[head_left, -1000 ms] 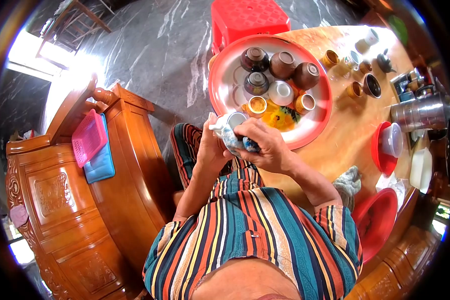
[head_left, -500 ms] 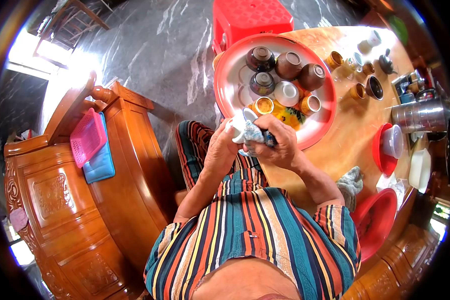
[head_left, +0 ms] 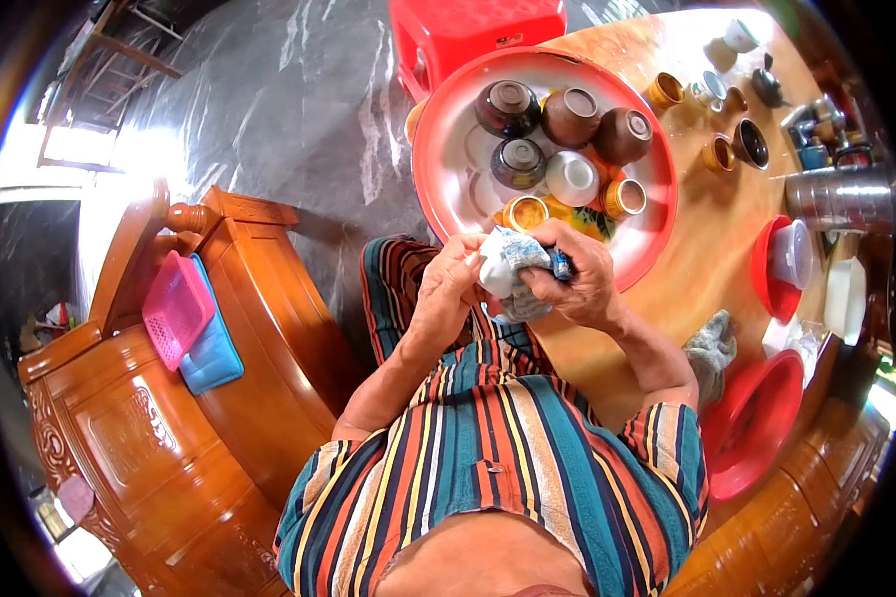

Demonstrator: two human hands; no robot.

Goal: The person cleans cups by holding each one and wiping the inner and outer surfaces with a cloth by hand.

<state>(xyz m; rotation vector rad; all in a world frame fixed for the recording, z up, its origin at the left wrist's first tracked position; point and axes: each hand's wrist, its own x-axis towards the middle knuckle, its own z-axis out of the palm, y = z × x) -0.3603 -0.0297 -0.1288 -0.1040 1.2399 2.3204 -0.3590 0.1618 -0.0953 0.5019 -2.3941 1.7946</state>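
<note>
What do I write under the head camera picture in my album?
The left hand holds a white cup, the right hand a cloth against it, near a tray of cups.

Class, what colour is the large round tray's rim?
The large round tray's rim is red, shown in the head view.

One head-worn camera looks down from close above.

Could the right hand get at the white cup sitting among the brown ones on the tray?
Probably yes: the white cup sits just beyond the right hand, with nothing standing between them on the tray. That hand grips a cloth, though, so it would likely need freeing first.
</note>
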